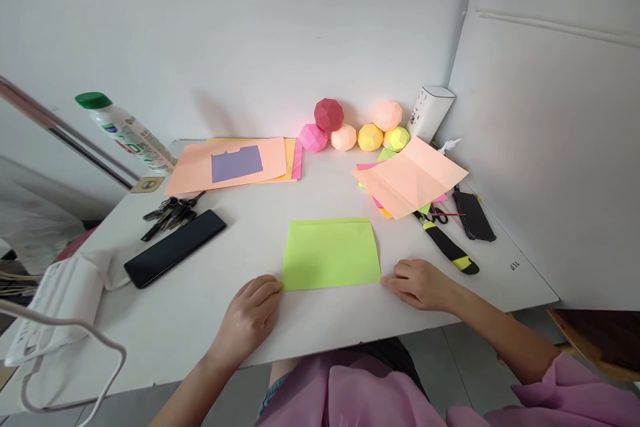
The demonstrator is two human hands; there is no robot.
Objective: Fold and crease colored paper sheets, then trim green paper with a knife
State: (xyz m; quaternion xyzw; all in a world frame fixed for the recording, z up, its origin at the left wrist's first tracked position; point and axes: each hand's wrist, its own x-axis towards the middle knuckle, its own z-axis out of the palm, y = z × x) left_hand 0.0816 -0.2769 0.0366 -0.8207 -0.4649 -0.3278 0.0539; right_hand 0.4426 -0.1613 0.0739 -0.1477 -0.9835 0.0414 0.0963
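A lime-green sheet of paper [331, 255] lies flat on the white table in front of me, with a narrow strip along its far edge that looks like a second layer. My left hand [254, 309] is closed, its curled fingers at the paper's near left corner. At the near right corner, my right hand [420, 284] has its thumb and forefinger pinched together on the edge, the other fingers folded in. The fingertips of the left hand are partly hidden.
Faceted paper balls [329, 115] stand along the wall. Coloured sheets [190, 167] lie at back left, creased peach paper [411, 177] at back right. Nearby are a utility knife [453, 248], scissors [439, 215], a dark phone [175, 248], keys [173, 215], a bottle [135, 137] and a white power strip [63, 303].
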